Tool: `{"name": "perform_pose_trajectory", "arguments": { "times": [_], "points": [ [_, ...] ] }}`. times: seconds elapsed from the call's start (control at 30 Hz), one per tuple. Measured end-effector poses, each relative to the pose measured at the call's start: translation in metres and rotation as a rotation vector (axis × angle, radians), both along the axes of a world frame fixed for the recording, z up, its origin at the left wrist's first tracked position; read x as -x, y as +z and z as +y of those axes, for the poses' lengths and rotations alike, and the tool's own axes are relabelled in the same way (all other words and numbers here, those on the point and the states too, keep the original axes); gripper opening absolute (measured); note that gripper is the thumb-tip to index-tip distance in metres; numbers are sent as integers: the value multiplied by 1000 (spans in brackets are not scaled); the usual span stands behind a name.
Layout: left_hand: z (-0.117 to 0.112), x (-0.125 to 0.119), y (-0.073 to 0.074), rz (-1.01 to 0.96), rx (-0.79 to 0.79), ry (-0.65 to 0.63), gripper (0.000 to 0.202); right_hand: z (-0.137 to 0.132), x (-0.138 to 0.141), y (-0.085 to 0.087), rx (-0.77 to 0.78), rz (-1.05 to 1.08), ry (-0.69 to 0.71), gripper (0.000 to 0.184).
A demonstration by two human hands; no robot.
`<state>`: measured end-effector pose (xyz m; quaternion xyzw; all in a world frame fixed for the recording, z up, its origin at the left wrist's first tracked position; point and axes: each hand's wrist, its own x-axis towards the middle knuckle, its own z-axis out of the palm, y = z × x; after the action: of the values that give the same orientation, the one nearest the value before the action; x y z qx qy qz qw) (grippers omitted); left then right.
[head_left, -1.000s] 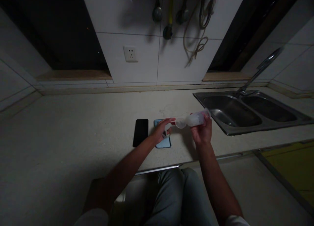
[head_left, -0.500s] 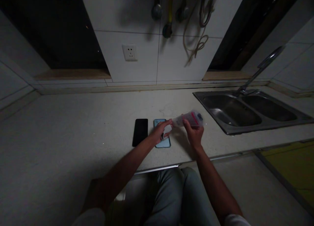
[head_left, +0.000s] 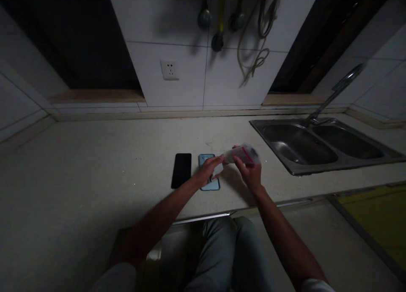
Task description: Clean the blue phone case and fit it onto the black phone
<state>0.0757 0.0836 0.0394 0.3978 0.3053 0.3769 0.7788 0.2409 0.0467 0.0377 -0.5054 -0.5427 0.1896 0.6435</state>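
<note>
My right hand (head_left: 252, 176) is closed around a translucent plastic bag (head_left: 241, 152) with a pink stripe, held a little above the counter. A small white object (head_left: 218, 170) of unclear kind sits in my left hand (head_left: 207, 172), whose fingertips meet the narrow end of the bag. Below that hand a light blue phone case (head_left: 213, 185) lies on the counter, partly covered by it. To its left rests a black smartphone (head_left: 182, 170), screen dark. Dim light and blur hide what is inside the bag.
The pale countertop (head_left: 104, 156) runs along a tiled wall with a power socket (head_left: 169, 69). A steel double sink (head_left: 294, 167) with a tap (head_left: 336, 91) is set in at the right. Pipes and a tied cord (head_left: 256, 64) hang above. My legs are below the counter's front edge.
My right hand and the bag have shifted slightly left, toward my left hand. The bag's far end has tilted a little. The phone and the case stay in place.
</note>
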Motion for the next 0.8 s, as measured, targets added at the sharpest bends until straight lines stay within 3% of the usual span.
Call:
{"name": "perform_pose_trajectory", "arguments": {
  "times": [0.07, 0.17, 0.27, 0.43, 0.53, 0.63, 0.73, 0.8],
  "points": [
    [3, 0, -3, 10, -56, -51, 50, 5, -10, 4, 45, 54, -14, 39],
    [10, 2, -3, 11, -101, -65, 48, 14, -33, 8, 51, 101, -152, 42],
    [18, 7, 0, -18, -86, 30, 37, 21, -60, 5, 107, 12, -260, 45],
    [27, 12, 3, -114, 19, 157, 31, 27, -82, -14, 250, -92, -237, 49],
    [30, 13, 3, -181, 59, 177, 29, 30, -82, -24, 209, 31, -217, 50],
    [32, 13, 2, -233, 81, 206, 28, 27, -78, -24, 145, 109, -173, 52],
    [35, 14, 1, -244, 66, 246, 33, 13, -68, -12, -61, 71, -339, 63],
    [37, 14, 1, -211, 35, 268, 39, 1, -54, -2, -214, -1, -511, 54]
  ]
}}
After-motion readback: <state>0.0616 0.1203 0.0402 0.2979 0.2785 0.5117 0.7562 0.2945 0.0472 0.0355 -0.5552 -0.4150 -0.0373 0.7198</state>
